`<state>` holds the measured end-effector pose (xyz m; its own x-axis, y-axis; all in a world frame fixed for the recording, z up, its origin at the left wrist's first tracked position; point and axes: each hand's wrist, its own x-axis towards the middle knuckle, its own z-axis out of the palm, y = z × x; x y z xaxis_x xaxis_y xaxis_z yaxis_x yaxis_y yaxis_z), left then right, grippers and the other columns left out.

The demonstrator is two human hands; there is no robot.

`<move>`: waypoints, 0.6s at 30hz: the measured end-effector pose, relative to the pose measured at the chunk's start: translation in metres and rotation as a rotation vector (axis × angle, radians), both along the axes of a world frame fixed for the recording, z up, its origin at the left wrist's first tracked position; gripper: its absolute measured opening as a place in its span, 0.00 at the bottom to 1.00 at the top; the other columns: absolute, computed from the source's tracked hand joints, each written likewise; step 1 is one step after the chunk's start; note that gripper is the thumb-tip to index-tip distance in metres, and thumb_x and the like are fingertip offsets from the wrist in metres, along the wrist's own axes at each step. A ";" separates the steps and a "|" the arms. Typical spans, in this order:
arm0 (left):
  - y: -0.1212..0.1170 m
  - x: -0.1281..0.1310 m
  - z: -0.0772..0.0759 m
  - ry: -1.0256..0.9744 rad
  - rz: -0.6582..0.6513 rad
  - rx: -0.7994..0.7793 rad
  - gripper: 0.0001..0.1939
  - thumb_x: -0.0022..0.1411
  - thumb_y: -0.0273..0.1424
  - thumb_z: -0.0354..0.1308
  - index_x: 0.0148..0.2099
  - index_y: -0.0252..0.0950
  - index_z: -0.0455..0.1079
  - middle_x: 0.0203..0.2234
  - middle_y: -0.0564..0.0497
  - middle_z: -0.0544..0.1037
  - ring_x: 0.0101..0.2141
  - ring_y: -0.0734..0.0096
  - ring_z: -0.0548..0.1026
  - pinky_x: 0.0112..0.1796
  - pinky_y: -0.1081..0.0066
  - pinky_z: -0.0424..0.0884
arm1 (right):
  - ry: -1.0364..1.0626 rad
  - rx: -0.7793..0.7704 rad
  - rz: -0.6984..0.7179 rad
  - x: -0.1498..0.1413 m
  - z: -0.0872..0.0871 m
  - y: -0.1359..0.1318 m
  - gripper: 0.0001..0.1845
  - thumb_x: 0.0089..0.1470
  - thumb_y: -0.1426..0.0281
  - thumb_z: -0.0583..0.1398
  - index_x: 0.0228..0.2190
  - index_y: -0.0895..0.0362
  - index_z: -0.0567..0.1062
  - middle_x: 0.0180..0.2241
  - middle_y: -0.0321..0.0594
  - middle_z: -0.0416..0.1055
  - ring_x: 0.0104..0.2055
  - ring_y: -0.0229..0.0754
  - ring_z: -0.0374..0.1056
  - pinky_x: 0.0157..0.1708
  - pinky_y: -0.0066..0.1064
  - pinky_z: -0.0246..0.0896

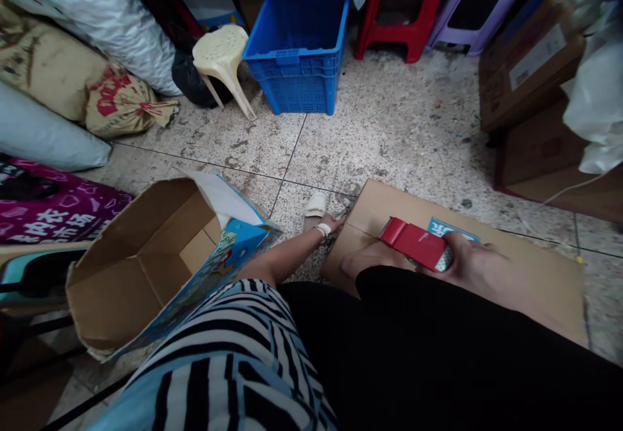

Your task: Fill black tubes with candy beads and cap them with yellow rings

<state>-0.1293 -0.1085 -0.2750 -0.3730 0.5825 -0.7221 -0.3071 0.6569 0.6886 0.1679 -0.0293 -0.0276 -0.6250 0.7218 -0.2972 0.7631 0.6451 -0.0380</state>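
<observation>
Left hand (333,224) reaches down, fingers extended to the edge of a cardboard piece (545,269); cannot tell whether they pinch or merely touch. Right hand (474,259) is curled round the rear end of a red tape dispenser (419,243), over the cardboard, between the hands but nearer the right. Open carton (141,275) stands left of the left hand; white slipper (316,204) just beyond it. Handling, estimated: dispenser light, rigid, smooth, perhaps slippery; best gripped at the rear, fingers clear of the front edge, possibly sharp. Cardboard probably light, stiffish, liable to bend along its seam; hold by the edges.
</observation>
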 end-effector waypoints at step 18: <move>-0.004 0.046 0.059 0.230 -0.076 0.133 0.13 0.60 0.37 0.60 0.47 0.40 0.70 0.52 0.43 0.74 0.60 0.56 0.63 0.55 0.64 0.60 | -0.015 -0.285 -0.005 0.078 0.005 0.024 0.18 0.45 0.64 0.60 0.40 0.54 0.66 0.29 0.46 0.72 0.35 0.53 0.69 0.35 0.36 0.59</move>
<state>-0.0836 -0.1124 -0.2158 -0.4698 0.6993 -0.5388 -0.0863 0.5710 0.8164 0.2457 -0.0051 -0.0226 -0.6154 0.6109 -0.4981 0.7683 0.6061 -0.2059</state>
